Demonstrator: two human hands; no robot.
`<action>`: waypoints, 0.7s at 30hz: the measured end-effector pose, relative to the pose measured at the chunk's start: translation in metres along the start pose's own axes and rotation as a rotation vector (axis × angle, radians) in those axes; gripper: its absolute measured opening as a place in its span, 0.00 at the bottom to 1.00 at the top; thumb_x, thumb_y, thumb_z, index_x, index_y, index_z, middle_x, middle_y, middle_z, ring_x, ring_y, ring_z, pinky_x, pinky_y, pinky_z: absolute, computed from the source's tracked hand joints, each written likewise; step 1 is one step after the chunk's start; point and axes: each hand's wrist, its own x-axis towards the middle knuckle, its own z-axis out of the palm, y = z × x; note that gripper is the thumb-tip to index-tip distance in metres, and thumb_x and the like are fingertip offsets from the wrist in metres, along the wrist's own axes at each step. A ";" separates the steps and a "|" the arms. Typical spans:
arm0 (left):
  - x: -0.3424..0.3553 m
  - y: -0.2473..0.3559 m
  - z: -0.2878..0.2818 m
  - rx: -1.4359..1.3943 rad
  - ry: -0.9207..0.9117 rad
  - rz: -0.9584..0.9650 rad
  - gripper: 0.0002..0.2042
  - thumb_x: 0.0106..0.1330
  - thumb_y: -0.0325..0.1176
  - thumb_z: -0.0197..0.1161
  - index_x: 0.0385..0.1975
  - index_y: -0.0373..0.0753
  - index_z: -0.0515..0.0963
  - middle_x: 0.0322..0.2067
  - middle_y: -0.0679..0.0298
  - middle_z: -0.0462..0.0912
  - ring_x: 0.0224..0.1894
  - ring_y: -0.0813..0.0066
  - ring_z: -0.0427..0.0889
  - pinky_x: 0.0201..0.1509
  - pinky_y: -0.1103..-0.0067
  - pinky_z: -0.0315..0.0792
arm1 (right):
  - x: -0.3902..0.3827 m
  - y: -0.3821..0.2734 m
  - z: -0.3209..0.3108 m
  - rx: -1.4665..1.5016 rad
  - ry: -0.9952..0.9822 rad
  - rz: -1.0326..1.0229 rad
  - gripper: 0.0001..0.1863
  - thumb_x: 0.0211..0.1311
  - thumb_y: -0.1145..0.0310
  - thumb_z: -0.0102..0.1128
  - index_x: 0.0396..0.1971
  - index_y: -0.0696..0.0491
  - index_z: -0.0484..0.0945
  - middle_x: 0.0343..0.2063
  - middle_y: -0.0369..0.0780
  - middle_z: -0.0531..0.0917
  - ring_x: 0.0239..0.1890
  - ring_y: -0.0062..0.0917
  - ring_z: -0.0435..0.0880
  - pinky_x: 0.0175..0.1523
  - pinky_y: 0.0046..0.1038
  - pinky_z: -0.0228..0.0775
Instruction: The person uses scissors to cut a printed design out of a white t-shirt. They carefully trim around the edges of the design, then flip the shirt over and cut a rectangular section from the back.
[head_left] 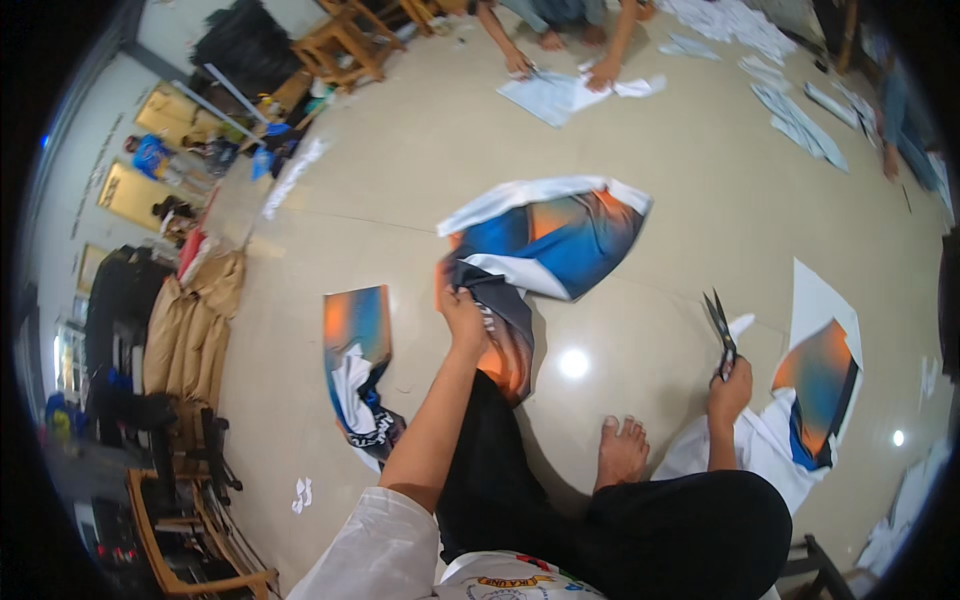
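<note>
My left hand (463,318) is closed on a printed fabric piece (575,235) in orange, blue and dark grey with white edges. The cloth spreads away from that hand over the tiled floor, its near part hanging in folds by my knee. Off to the right, my right hand (731,388) grips black-handled scissors (719,325), their blades pointing up and parted. The scissors are apart from the cloth in my left hand. A small white scrap (741,325) shows beside the blades.
Another orange and blue fabric piece (357,310) lies left of my arm. More printed cloth with white fabric (822,385) rests at the right. Across the floor, another person's hands (603,74) work on pale cloth (548,98). Brown sacks (190,335) and a wooden chair (150,545) stand at the left.
</note>
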 end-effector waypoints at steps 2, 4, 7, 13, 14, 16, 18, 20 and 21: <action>0.031 0.048 -0.033 -0.019 0.087 0.114 0.07 0.85 0.26 0.48 0.55 0.35 0.70 0.46 0.61 0.79 0.45 0.76 0.79 0.51 0.74 0.77 | 0.002 0.002 -0.001 0.039 0.000 -0.003 0.13 0.59 0.79 0.67 0.45 0.57 0.80 0.39 0.48 0.83 0.45 0.48 0.84 0.52 0.46 0.73; 0.056 0.100 -0.061 -0.038 0.163 0.261 0.07 0.85 0.27 0.49 0.55 0.35 0.71 0.45 0.61 0.80 0.45 0.75 0.80 0.52 0.74 0.78 | 0.003 0.003 -0.001 0.050 0.001 -0.006 0.13 0.59 0.80 0.67 0.45 0.58 0.80 0.39 0.48 0.83 0.45 0.48 0.84 0.52 0.46 0.74; 0.075 0.183 -0.103 -0.027 0.259 0.456 0.07 0.84 0.26 0.49 0.55 0.35 0.71 0.47 0.60 0.79 0.47 0.74 0.80 0.55 0.73 0.77 | -0.002 0.011 -0.007 0.001 -0.042 0.001 0.13 0.59 0.80 0.68 0.44 0.58 0.80 0.39 0.48 0.83 0.44 0.49 0.85 0.51 0.47 0.74; 0.096 0.352 -0.190 0.037 0.518 0.928 0.08 0.84 0.28 0.51 0.54 0.33 0.71 0.46 0.59 0.79 0.47 0.70 0.78 0.58 0.72 0.73 | 0.005 0.015 -0.006 0.011 -0.093 -0.002 0.10 0.60 0.80 0.68 0.40 0.58 0.79 0.37 0.49 0.83 0.43 0.49 0.85 0.50 0.48 0.74; 0.108 0.363 -0.196 0.080 0.530 1.017 0.08 0.84 0.28 0.51 0.55 0.32 0.71 0.47 0.59 0.79 0.47 0.70 0.78 0.58 0.72 0.73 | 0.012 0.012 -0.005 0.016 -0.102 -0.001 0.09 0.60 0.80 0.67 0.39 0.58 0.79 0.36 0.49 0.84 0.42 0.50 0.85 0.50 0.48 0.74; 0.114 0.365 -0.227 0.104 0.472 1.006 0.10 0.84 0.28 0.50 0.58 0.33 0.71 0.48 0.58 0.81 0.49 0.70 0.80 0.59 0.72 0.74 | 0.017 0.013 -0.011 0.051 -0.132 0.023 0.07 0.61 0.81 0.67 0.37 0.58 0.78 0.32 0.47 0.82 0.37 0.46 0.84 0.46 0.45 0.74; 0.116 0.340 -0.253 0.115 0.496 0.846 0.10 0.85 0.29 0.49 0.59 0.34 0.71 0.48 0.58 0.81 0.51 0.69 0.81 0.60 0.72 0.74 | 0.018 0.013 -0.018 0.136 -0.121 0.051 0.06 0.62 0.81 0.66 0.35 0.59 0.77 0.28 0.45 0.80 0.32 0.41 0.82 0.43 0.42 0.74; 0.110 0.298 -0.271 0.144 0.538 0.775 0.10 0.85 0.29 0.48 0.58 0.34 0.70 0.48 0.57 0.81 0.50 0.68 0.82 0.59 0.72 0.76 | 0.011 0.014 -0.028 0.262 -0.091 0.128 0.06 0.64 0.81 0.66 0.34 0.59 0.76 0.24 0.43 0.78 0.28 0.34 0.79 0.39 0.37 0.73; 0.105 0.277 -0.279 0.256 0.596 0.815 0.10 0.85 0.29 0.48 0.58 0.34 0.69 0.48 0.57 0.81 0.50 0.67 0.83 0.58 0.71 0.77 | 0.008 0.014 -0.033 0.283 -0.048 0.062 0.06 0.66 0.80 0.66 0.34 0.59 0.75 0.24 0.43 0.77 0.27 0.32 0.77 0.38 0.36 0.72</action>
